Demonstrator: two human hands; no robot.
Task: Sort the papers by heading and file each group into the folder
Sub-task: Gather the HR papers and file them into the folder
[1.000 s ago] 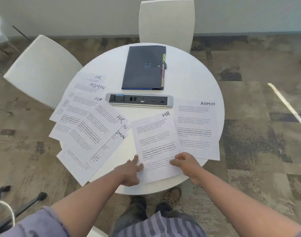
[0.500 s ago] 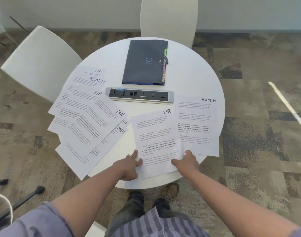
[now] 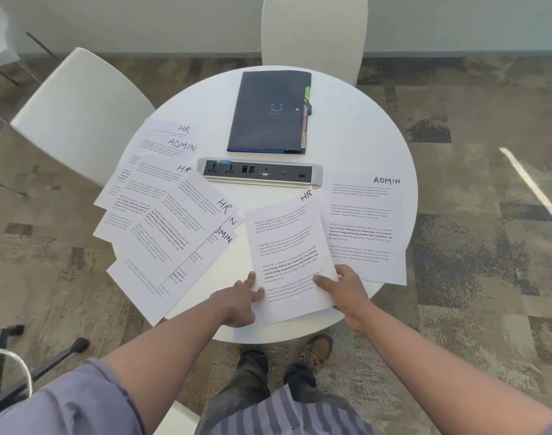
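A round white table (image 3: pixel 362 127) carries everything. A fanned spread of white printed sheets (image 3: pixel 161 221) headed HR and ADMIN covers its left side. On the right lies one white ADMIN sheet (image 3: pixel 365 227), with a white HR sheet (image 3: pixel 287 246) just beside it, near the front edge. A closed dark navy folder (image 3: pixel 268 111) rests at the far side — behind a silver power strip (image 3: pixel 259 174). The left hand (image 3: pixel 237 301) presses the HR sheet's left edge with fingers spread; the right hand (image 3: pixel 347 290) pinches its lower right corner.

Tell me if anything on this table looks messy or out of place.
The unsorted papers at the table's left lie fanned and askew, HR and ADMIN mixed, several overhanging the edge. The ADMIN sheet at right also overhangs. The folder lies shut.
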